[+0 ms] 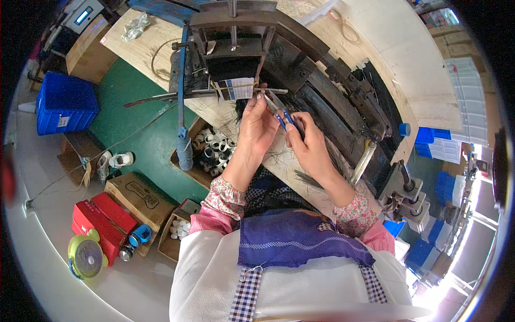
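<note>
Looking down from the head view, the left hand (256,124) reaches to a small white tag (236,88) hanging at the front of a dark metal machine (300,64) on the wooden worktop (145,45), its fingers pinched together on a thin strand just right of the tag. The right hand (306,142) sits close beside it, fingers clamped on blue-handled snips (280,110) whose blades point up toward that strand. Dark fibres (308,180) lie spread on the worktop near the right wrist. Judging by this, the trimming is midway: the strand is held, the blades are near, no cut shows yet. Left, below the worktop, a box of white rings (212,150) stands on the green floor (129,112).
</note>
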`<state>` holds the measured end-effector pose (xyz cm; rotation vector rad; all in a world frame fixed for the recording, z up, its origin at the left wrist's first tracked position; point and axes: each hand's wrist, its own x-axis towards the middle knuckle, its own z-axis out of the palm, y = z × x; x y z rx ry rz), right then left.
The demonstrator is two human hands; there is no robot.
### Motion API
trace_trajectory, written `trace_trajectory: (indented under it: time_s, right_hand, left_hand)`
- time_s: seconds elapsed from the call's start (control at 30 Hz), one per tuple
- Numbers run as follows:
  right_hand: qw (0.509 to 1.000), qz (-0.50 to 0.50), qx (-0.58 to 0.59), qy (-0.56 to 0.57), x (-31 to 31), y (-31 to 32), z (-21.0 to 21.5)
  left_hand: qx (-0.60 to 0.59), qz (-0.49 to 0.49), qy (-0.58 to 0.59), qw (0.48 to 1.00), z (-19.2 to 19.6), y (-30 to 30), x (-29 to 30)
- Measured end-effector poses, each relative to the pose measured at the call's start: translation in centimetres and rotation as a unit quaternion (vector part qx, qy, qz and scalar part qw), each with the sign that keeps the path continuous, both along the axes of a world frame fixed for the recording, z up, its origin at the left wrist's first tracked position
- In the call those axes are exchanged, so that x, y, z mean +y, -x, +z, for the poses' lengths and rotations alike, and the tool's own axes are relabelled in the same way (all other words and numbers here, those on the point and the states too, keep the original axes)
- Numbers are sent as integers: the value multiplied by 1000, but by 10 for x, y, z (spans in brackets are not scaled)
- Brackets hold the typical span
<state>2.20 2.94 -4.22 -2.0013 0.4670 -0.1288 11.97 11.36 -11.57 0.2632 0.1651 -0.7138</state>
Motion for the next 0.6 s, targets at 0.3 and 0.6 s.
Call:
trace_trajectory:
  time_s: [0.3, 0.6]
  right_hand:
    - [1000, 5, -5, 13, -2, -1, -5]
    - [999, 11, -13, 28, -3, -1, -8]
  left_hand:
    - [-6, -2, 20, 1000, -10, -1, 0]
    - [2, -9, 25, 1000, -3, 0, 2]
